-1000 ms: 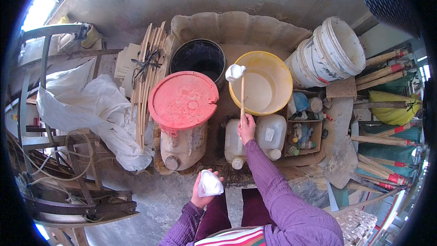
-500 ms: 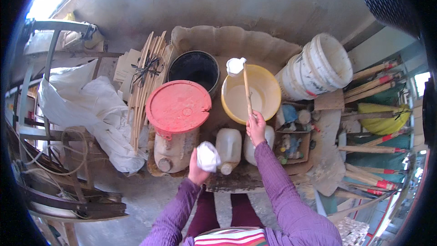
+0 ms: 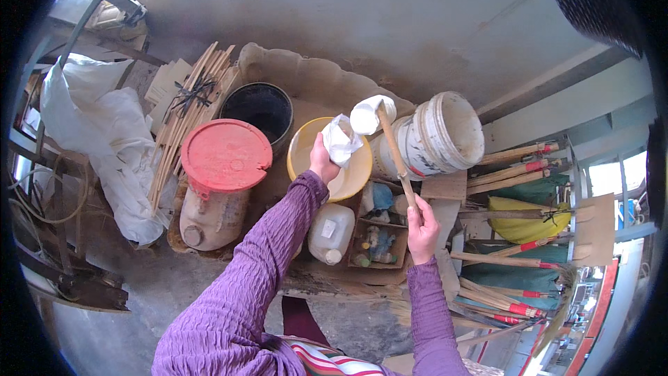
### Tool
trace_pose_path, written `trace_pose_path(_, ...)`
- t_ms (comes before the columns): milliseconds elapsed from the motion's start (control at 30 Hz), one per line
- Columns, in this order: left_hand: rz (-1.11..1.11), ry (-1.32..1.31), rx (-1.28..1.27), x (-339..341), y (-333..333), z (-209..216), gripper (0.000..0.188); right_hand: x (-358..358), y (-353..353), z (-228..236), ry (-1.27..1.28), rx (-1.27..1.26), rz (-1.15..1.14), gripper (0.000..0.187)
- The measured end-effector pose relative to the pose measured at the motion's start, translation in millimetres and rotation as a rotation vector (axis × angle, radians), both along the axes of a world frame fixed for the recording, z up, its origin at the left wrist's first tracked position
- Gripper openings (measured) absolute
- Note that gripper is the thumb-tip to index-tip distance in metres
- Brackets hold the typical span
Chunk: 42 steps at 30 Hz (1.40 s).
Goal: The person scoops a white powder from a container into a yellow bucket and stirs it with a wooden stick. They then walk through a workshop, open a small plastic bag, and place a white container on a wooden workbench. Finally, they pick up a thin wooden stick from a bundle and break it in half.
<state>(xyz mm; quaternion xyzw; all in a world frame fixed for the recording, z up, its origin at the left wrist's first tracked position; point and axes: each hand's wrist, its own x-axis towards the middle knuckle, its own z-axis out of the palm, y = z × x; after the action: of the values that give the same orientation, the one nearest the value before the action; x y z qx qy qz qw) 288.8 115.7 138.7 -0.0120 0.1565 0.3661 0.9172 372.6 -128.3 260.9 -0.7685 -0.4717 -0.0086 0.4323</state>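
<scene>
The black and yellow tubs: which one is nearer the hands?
The yellow tub; the left hand overlaps it in view, while the black tub sits farther left.

Basin (image 3: 356, 184) is sitting mid-layout; bag (image 3: 341, 142) is overlapping it from above, ladle (image 3: 393, 146) just right of bag. Bucket stack (image 3: 435, 136) is lying right of basin. Jug (image 3: 330, 233) is standing in front of basin, box (image 3: 379, 276) of bottles right of jug. Left of basin: lid (image 3: 227, 153) is overlapping drum (image 3: 212, 219), tub (image 3: 257, 104) behind. Stick bundle (image 3: 188, 118) is leaning farther left, sheet (image 3: 111, 153) beyond. Poles (image 3: 501, 260) are lying far right.
</scene>
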Motion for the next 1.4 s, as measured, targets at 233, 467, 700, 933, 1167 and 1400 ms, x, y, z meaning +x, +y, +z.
trace_pose_path(233, -0.026, -0.063, -0.03, 38, -13, 28, 0.05, 9, -11, 55, -0.369, -0.091, -0.048, 0.03)
trace_pose_path(467, -0.032, -0.117, -0.046, 54, -15, 30, 0.047, 23, -17, 77, -0.575, -0.149, -0.041, 0.036)
trace_pose_path(700, -0.045, -0.088, -0.079, 58, -12, 23, 0.046, 32, -16, 80, -0.643, -0.097, -0.041, 0.034)
trace_pose_path(933, -0.034, -0.055, -0.098, 56, -7, 24, 0.047, 36, -16, 87, -0.69, -0.059, -0.027, 0.031)
trace_pose_path(1167, -0.049, -0.04, -0.117, 49, -8, 32, 0.052, 36, -16, 99, -0.729, -0.059, -0.003, 0.031)
trace_pose_path(1400, -0.074, -0.032, -0.082, 42, -11, 42, 0.058, 34, -18, 111, -0.774, -0.032, -0.005, 0.031)
